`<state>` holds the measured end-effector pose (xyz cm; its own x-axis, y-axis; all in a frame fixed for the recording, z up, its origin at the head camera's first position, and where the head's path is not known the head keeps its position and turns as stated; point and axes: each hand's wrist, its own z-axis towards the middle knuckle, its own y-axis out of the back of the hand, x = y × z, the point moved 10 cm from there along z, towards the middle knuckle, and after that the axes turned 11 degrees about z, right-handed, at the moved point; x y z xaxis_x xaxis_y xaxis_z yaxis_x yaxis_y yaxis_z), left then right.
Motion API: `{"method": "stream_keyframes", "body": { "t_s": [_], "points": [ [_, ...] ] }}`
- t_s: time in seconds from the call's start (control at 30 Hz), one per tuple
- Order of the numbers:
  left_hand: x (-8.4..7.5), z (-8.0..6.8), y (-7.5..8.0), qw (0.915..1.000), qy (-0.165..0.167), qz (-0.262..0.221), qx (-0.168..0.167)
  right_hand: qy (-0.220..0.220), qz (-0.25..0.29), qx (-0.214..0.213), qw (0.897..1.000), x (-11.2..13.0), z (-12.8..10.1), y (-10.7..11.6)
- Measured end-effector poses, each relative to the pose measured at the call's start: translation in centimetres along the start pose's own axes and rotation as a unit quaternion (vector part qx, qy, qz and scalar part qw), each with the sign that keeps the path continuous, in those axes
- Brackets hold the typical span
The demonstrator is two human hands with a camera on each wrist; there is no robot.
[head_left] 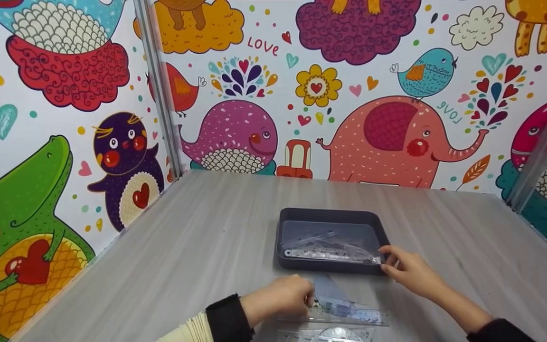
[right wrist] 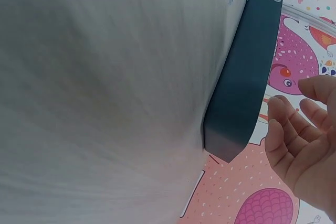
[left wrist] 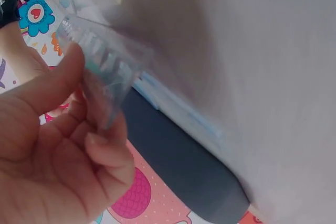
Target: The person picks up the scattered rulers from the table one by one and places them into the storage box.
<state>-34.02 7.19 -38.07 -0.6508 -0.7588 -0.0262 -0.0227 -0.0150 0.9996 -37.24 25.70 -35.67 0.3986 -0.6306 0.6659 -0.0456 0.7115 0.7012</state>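
Note:
In the left wrist view my left hand [left wrist: 68,135] pinches a clear plastic ruler [left wrist: 113,64] between thumb and fingers, held tilted; its full outline cannot be told. The head view has this left hand [head_left: 288,297] in front of the dark grey tray [head_left: 330,267], low over the table. At the tray's right front corner is my right hand [head_left: 411,270], thumb and index finger apart; whether they touch the rim cannot be told. Its fingers are loosely bent around nothing in the right wrist view. Several clear rulers [head_left: 321,255] lie inside the tray.
Below the left hand lies a clear plastic piece with a round protractor [head_left: 342,333] in it, cut by the frame's bottom edge. Beside the hand is a clear piece with bluish print [head_left: 356,312]. Cartoon-printed panels [head_left: 254,85] wall the grey table [head_left: 207,228] behind and at the sides.

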Motion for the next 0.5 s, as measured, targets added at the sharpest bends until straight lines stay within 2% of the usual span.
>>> {"method": "stream_keyframes", "body": {
  "t_s": [0.27,0.5],
  "points": [
    [0.3,0.3,0.5,0.9999,-0.001,-0.006,-0.010,-0.019,0.004,0.000,1.000,-0.5,0.0,0.0],
    [0.6,0.5,2.1,0.9988,-0.006,-0.002,-0.049,-0.014,0.004,0.001,1.000,-0.6,-0.3,0.1]
  ]
}}
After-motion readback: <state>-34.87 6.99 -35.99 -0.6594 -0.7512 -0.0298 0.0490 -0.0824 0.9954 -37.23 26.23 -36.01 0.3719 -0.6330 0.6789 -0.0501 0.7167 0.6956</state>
